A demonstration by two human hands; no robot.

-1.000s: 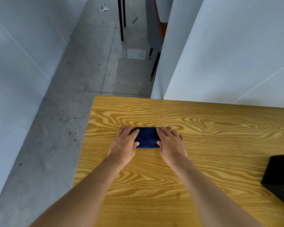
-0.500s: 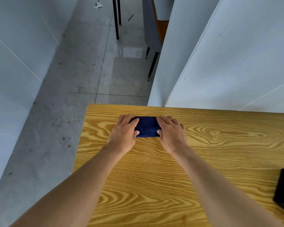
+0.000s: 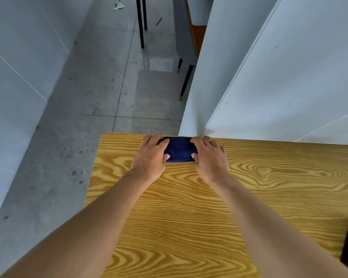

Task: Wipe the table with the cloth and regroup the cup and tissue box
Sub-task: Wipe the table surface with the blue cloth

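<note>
I watch my left hand (image 3: 151,155) and right hand (image 3: 208,157) press flat on the folded blue cloth (image 3: 179,149) at the table's (image 3: 189,207) far edge.

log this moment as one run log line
step: wiping | cloth: folded, at table far edge | left hand: pressing cloth | right hand: pressing cloth | cup, tissue box: unseen

Cloth (image 3: 178,149) at the table's (image 3: 189,217) far edge — between left hand (image 3: 151,156) and right hand (image 3: 209,157).
</note>
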